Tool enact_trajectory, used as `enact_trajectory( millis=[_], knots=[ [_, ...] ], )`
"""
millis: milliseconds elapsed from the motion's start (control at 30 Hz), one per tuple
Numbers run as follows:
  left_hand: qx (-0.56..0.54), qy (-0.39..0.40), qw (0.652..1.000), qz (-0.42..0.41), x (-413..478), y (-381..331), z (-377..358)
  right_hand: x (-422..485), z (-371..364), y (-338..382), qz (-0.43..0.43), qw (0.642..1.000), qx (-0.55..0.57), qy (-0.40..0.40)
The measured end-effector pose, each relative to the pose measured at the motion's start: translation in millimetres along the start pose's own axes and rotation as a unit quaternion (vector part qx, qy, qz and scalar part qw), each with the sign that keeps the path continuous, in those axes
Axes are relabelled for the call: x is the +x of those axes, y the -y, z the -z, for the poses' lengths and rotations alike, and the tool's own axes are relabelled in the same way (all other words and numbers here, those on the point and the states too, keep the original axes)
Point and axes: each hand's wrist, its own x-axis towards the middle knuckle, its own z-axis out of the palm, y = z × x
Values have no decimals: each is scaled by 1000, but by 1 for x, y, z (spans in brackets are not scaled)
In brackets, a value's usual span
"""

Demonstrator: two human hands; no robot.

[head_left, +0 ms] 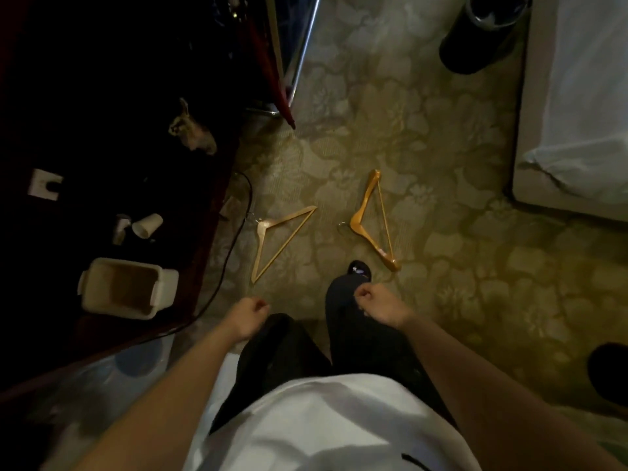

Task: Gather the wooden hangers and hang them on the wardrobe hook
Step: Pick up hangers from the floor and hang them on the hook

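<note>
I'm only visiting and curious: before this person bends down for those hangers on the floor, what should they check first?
1. Hands free: left hand and right hand hold nothing. Ok.
2. Hangers found: pale wooden hanger and orange wooden hanger lie flat on the carpet, apart. Ok.
3. Nothing lying on either hanger. Ok.
4. Black cable runs close to the pale hanger's metal hook; whether they are tangled, cannot tell.
5. Footing: shoe is near the orange hanger's lower end, not on it. Ok.
6. Wardrobe hook located: not seen here. Cannot tell.
</note>
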Motion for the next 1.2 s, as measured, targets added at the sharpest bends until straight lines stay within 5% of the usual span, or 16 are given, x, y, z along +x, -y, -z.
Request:
enact_trajectory(
  millis=[200, 400, 767, 1200],
  knots=[
    [-87, 30, 995, -31, 76, -120, -29, 77, 87, -9, -40, 999, 8, 14],
    [-78, 27, 996, -45, 182, -161, -47, 176, 111, -12, -15, 998, -55, 8],
    [-108, 8, 994, 12, 392, -51, -91, 394, 59, -75, -68, 993, -92, 16],
    [-40, -34, 998, 46, 554, 51, -147, 569, -9, -184, -124, 971, -127, -158]
  ],
)
